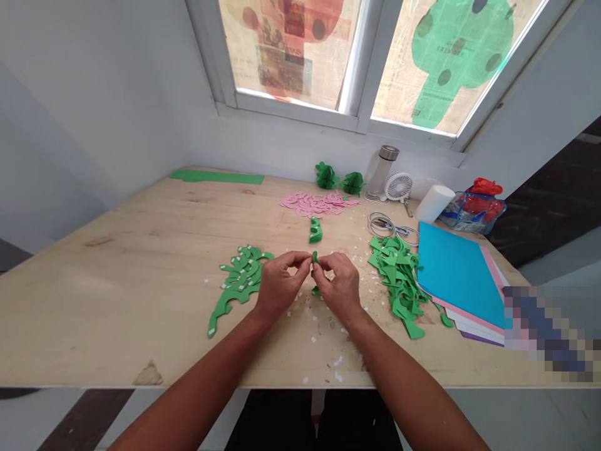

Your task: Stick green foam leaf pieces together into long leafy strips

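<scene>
Between the fingertips of both hands is a small green paper cutout [315, 257], mostly covered by the fingers. My left hand [282, 279] pinches it from the left and my right hand [339, 280] from the right, above the middle of the table. Just beyond them lies a small stack of curved green paper pieces [315, 230]. Beside my left hand spreads a pile of green paper cutouts [241, 269] with small white squares on them. Right of my right hand is a heap of green paper scraps [399, 282].
Pink paper cutouts [319, 203] and two green folded paper shapes [327, 176] lie toward the wall. Behind stand a glass bottle [381, 172] and a small white fan [399, 186]. Scissors [401, 230], a white roll [436, 203] and blue sheets [460, 269] are at right. White bits litter the wooden table [117, 282].
</scene>
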Available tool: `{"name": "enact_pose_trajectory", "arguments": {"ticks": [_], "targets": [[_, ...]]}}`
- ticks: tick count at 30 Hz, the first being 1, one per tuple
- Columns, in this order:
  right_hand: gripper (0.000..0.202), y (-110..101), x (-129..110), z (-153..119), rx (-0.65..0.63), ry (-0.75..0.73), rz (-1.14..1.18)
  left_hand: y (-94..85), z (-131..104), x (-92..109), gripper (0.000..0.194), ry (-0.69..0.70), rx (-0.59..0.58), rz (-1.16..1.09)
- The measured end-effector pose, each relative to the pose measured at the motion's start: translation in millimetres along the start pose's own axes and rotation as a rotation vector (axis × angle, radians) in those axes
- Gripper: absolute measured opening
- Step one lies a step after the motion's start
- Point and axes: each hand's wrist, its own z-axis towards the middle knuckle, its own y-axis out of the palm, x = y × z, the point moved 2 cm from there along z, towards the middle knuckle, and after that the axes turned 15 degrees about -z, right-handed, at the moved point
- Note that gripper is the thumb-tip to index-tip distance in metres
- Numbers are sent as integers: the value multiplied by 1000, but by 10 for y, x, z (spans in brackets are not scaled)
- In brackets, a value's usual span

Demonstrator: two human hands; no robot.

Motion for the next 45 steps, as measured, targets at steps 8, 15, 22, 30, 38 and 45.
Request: {"name": "enact_pose_trajectory", "arguments": {"ticks": [8, 15, 22, 30, 38, 45], "targets": [[12, -15, 2, 9, -4, 39, 29, 4, -6, 26, 12, 28, -30, 8], [13, 5, 13, -2, 21, 30, -24, 24, -16, 32, 12, 131, -35, 100], [12, 22, 13, -15, 24, 10, -58, 25, -15, 11, 11, 114, -25, 103], [12, 7, -3, -11, 33, 11, -71, 20, -13, 28, 11, 95, -25, 74], [13, 14, -3, -21, 43, 1, -77, 19, -20, -3, 11, 90, -16, 74], [13, 24, -10, -26, 39, -1, -89, 22, -16, 22, 11, 72, 1, 98]]}}
